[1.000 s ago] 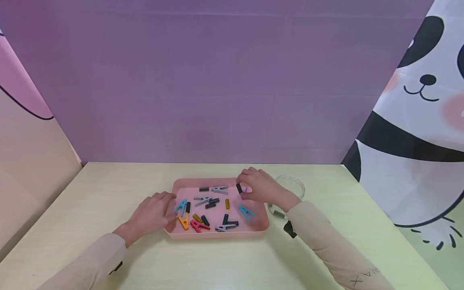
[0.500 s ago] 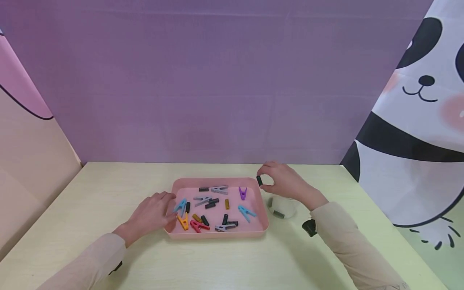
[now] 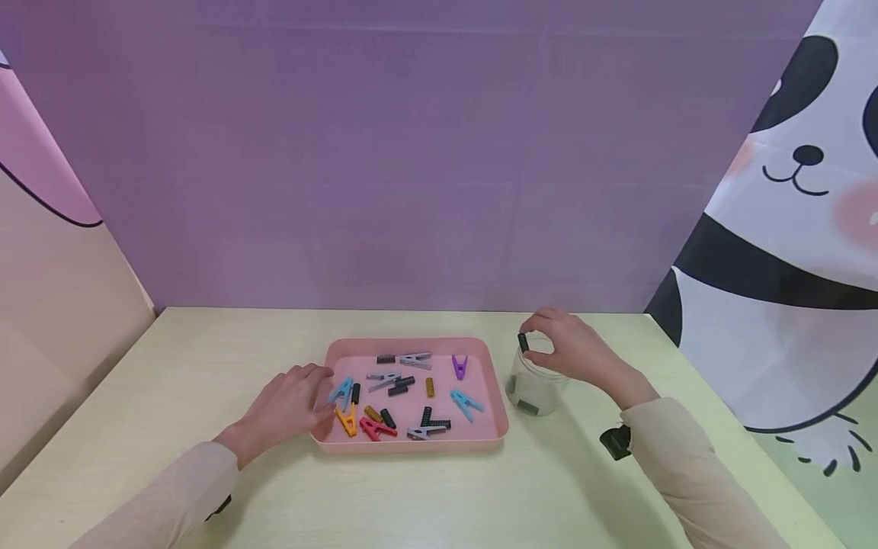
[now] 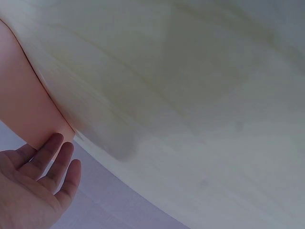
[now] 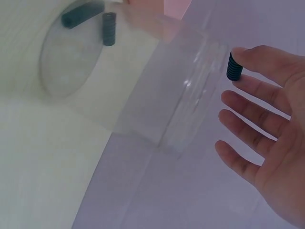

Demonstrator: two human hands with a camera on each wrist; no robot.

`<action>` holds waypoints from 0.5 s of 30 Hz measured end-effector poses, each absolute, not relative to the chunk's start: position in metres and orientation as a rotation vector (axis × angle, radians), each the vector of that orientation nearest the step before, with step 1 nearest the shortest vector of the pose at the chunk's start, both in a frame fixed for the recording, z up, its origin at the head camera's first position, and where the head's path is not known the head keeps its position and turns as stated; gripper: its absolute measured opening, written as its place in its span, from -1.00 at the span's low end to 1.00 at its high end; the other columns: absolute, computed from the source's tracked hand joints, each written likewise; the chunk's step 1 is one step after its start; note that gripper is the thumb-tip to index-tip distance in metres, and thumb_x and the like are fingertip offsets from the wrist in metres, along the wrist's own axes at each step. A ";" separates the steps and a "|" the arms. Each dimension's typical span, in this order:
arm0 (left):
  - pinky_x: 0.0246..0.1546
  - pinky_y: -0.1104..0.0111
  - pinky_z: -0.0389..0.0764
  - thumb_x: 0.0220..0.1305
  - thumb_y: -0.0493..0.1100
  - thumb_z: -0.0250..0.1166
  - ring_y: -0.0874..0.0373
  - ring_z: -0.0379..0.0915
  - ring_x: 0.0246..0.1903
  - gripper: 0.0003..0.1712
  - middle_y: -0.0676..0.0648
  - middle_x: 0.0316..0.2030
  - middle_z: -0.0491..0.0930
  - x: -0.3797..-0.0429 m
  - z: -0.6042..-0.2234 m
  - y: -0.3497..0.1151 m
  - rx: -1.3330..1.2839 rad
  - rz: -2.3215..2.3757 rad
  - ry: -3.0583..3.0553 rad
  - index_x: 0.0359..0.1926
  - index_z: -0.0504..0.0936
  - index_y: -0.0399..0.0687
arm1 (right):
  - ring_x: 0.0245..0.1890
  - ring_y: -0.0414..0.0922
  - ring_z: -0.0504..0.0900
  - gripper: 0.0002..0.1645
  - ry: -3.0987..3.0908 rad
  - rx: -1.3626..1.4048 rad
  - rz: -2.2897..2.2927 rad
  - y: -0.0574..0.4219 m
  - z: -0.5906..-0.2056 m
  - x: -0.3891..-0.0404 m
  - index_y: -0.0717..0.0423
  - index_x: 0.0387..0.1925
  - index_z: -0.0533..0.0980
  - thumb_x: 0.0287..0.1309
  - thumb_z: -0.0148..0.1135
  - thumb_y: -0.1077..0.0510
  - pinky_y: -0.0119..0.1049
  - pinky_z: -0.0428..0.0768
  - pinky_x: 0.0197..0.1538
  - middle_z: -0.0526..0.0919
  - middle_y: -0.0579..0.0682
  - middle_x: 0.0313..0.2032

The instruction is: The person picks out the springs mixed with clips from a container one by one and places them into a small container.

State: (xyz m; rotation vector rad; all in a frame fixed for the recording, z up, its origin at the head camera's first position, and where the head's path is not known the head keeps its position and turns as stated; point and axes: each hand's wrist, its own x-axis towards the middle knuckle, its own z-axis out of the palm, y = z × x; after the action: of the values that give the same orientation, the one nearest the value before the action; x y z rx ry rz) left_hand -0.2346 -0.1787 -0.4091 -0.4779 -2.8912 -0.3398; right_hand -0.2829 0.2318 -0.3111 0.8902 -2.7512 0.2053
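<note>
My right hand (image 3: 572, 347) pinches a small black coil spring (image 5: 234, 67) between thumb and index finger, its other fingers spread. The spring is held at the mouth of a clear jar (image 3: 542, 385). Inside the jar, at its bottom, lie two dark springs, one (image 5: 83, 14) beside the other (image 5: 109, 29). My left hand (image 3: 284, 404) rests at the left end of a pink tray (image 3: 411, 446), relaxed fingers touching its wall; the left wrist view shows them against the outer side. Black springs (image 3: 398, 390) and brass-coloured springs (image 3: 430, 386) are scattered in the tray.
Among the springs lie plastic clips: purple (image 3: 459, 367), light blue (image 3: 467, 403), red (image 3: 377, 428), yellow (image 3: 347, 419) and several grey ones (image 3: 415, 359). The pale wooden table (image 3: 384, 496) ends at a purple backdrop (image 3: 411, 168). The jar stands just right of the tray.
My right hand has moved right with the black spring, from above the tray's right side to the jar's mouth. The left hand stays at the tray.
</note>
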 end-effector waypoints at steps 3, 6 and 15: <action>-0.02 0.03 0.49 0.00 0.06 0.28 -0.07 0.45 -0.03 -0.38 -0.15 0.01 0.51 -0.235 -0.409 -0.179 -0.475 -0.335 -2.896 0.06 0.46 -0.17 | -0.06 0.03 0.49 -0.60 -2.762 0.867 0.201 0.237 -0.314 -0.283 0.16 -0.14 0.53 -0.06 0.33 0.10 -0.01 0.49 -0.02 0.57 0.06 -0.14; -0.02 0.03 0.49 0.01 0.07 0.29 -0.07 0.44 -0.02 -0.38 -0.15 0.02 0.51 -0.234 -0.408 -0.179 -0.472 -0.331 -2.899 0.06 0.45 -0.16 | -0.04 0.06 0.50 -0.61 -2.766 0.851 0.204 0.242 -0.317 -0.283 0.16 -0.14 0.53 -0.06 0.33 0.11 0.04 0.47 0.01 0.58 0.06 -0.14; -0.03 0.05 0.50 0.00 0.07 0.28 -0.06 0.45 -0.05 -0.38 -0.15 0.01 0.52 -0.234 -0.409 -0.178 -0.475 -0.319 -2.894 0.06 0.46 -0.16 | -0.09 0.07 0.52 -0.60 -2.801 0.805 0.211 0.248 -0.326 -0.281 0.17 -0.14 0.54 -0.07 0.34 0.11 0.04 0.48 -0.03 0.59 0.07 -0.15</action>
State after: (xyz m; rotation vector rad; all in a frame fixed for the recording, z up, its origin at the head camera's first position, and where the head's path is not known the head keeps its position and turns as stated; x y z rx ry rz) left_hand -0.2344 -0.1784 -0.4089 -0.4754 -2.8943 -0.3191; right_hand -0.2812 0.2485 -0.3259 0.8053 -2.8006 0.2106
